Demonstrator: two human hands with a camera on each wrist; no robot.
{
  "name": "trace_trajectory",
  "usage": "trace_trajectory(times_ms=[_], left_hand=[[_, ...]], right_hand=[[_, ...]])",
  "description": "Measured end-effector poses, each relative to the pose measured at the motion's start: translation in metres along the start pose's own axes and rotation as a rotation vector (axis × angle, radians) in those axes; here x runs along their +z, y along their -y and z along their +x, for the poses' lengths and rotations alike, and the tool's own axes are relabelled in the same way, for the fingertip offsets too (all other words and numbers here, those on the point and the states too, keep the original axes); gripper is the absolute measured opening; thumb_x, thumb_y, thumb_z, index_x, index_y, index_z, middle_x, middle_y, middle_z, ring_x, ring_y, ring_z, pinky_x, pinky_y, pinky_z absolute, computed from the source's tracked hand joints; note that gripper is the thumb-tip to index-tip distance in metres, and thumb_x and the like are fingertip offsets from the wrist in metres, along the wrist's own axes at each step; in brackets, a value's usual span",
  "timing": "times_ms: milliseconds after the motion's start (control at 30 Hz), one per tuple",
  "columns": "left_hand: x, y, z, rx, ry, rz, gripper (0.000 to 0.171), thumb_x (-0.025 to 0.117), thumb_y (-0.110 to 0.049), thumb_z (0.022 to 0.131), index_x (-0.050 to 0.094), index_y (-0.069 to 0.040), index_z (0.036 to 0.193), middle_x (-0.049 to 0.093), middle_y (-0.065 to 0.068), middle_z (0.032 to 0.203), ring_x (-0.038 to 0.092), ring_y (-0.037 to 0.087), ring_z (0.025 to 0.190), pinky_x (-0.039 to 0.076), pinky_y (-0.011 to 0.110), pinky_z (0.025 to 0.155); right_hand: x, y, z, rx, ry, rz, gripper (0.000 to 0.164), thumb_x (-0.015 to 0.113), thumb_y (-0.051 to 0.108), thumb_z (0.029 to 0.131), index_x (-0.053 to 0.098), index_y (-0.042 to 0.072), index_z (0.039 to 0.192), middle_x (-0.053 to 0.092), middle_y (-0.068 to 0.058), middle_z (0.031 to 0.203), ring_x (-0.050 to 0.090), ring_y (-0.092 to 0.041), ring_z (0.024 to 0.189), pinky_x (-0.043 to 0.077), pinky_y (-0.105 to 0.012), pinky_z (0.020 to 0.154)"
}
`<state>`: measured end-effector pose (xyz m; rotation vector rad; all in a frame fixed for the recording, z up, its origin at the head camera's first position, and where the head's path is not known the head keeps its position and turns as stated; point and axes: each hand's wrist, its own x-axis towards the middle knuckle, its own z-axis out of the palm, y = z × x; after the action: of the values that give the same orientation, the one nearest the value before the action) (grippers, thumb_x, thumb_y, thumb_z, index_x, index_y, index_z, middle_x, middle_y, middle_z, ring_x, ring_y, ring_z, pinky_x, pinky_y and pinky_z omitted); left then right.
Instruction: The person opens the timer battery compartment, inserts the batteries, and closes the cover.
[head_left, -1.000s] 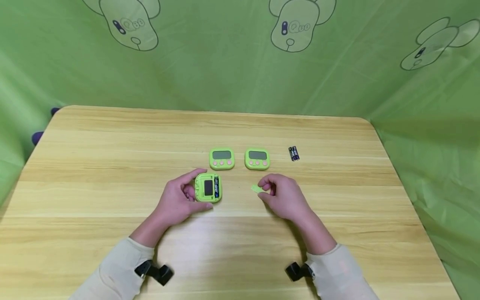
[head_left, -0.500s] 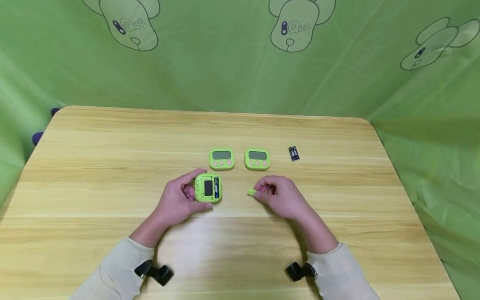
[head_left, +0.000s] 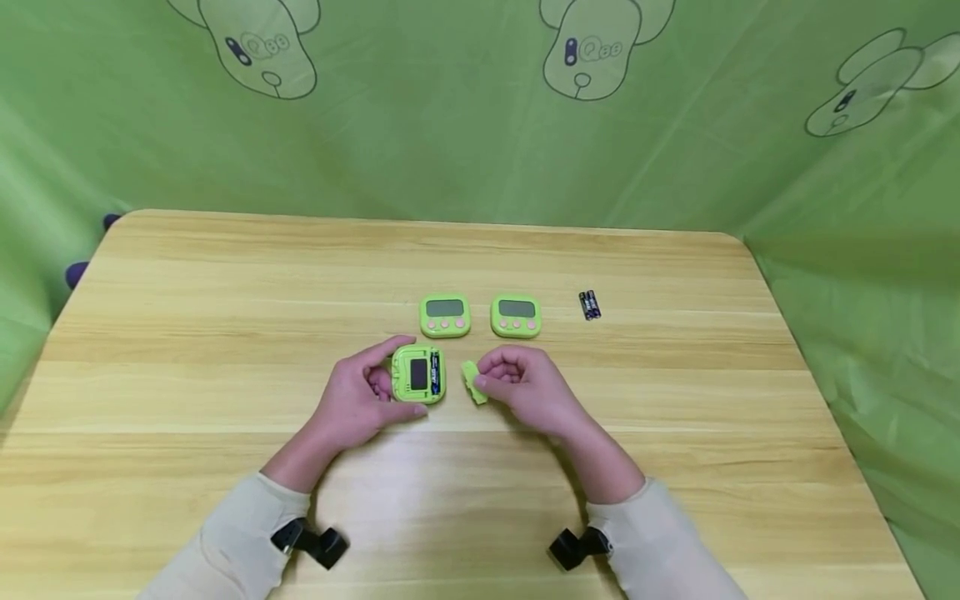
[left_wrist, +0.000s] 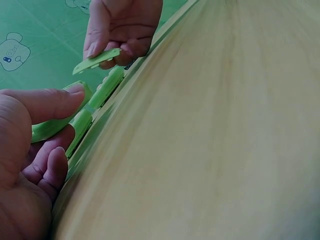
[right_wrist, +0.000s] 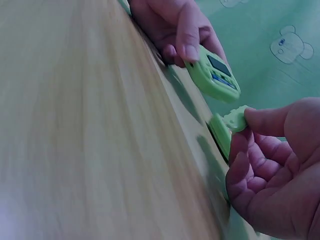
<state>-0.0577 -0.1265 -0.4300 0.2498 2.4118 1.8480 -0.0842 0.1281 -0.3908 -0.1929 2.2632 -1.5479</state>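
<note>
My left hand (head_left: pixel 360 392) grips a green digital timer (head_left: pixel 401 375) by its edges, back side up. Its battery compartment is uncovered, and a dark battery (head_left: pixel 435 372) lies along the right side of it. Just to the right, my right hand (head_left: pixel 528 387) pinches a small green battery cover (head_left: pixel 472 383) between thumb and fingers. In the right wrist view the cover (right_wrist: pixel 236 119) shows a notched edge and is held apart from the timer (right_wrist: pixel 212 75), which is raised over the table. The left wrist view shows the cover (left_wrist: pixel 96 61) nearly edge-on.
Two more green timers, a left one (head_left: pixel 445 316) and a right one (head_left: pixel 516 317), lie screen up beyond my hands. Two batteries (head_left: pixel 589 305) lie side by side to their right. The wooden table (head_left: pixel 225 292) meets a green printed curtain (head_left: pixel 420 150) at the back.
My right hand has moved left with the battery cover, bringing it close to the timer, and the cover has been turned to stand lengthwise. The left hand and its timer have stayed in place.
</note>
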Motion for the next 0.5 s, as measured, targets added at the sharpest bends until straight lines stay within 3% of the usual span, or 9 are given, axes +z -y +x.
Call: trace_trajectory(times_ms=[300, 500], left_hand=[[-0.001, -0.002, 0.000, -0.004, 0.004, -0.003, 0.086, 0.095, -0.005, 0.062, 0.058, -0.012, 0.139, 0.058, 0.007, 0.067, 0.054, 0.021, 0.059, 0.047, 0.029, 0.049], [-0.001, -0.002, -0.001, -0.003, 0.003, -0.006, 0.086, 0.095, -0.004, 0.062, 0.058, -0.012, 0.139, 0.058, 0.006, 0.067, 0.054, 0.021, 0.059, 0.047, 0.029, 0.049]], right_hand=[[0.017, 0.002, 0.007, 0.006, 0.078, 0.233, 0.010, 0.068, -0.002, 0.092, 0.065, -0.004, 0.101, 0.065, -0.015, 0.087, 0.064, -0.025, 0.073, 0.058, -0.034, 0.066], [0.024, 0.000, 0.011, 0.007, 0.074, 0.293, 0.010, 0.068, -0.004, 0.092, 0.065, -0.005, 0.101, 0.067, -0.017, 0.086, 0.065, -0.023, 0.072, 0.059, -0.034, 0.066]])
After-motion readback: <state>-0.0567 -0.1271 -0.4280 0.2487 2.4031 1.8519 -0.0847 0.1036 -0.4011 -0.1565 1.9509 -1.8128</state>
